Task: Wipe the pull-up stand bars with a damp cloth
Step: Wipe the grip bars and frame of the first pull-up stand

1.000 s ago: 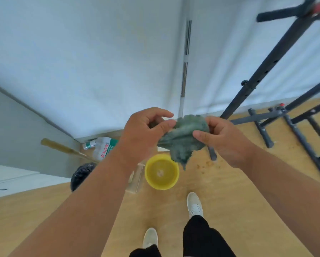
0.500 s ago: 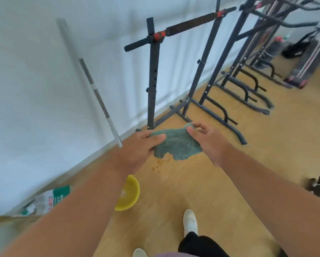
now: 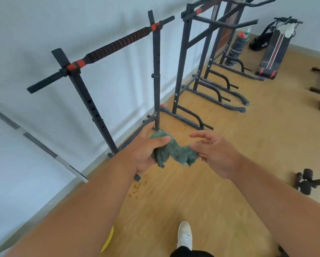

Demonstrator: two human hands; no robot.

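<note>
1. A yellow bowl (image 3: 108, 242) shows only as a sliver; the left forearm covers the rest.
2. The cloth (image 3: 174, 151) is partly hidden inside the left hand (image 3: 144, 151).
3. Whether the right hand (image 3: 214, 153) pinches the cloth's end cannot be told.
4. The far stand (image 3: 227, 34) runs off the top edge.
5. Only one white shoe (image 3: 184, 235) shows.

We have a single head-worn view, looking forward and down from standing height. The pull-up stand (image 3: 107, 47) stands near at eleven o'clock against the wall (image 3: 35, 25); the floor (image 3: 192, 197) fills the lower frame toward six.
</note>
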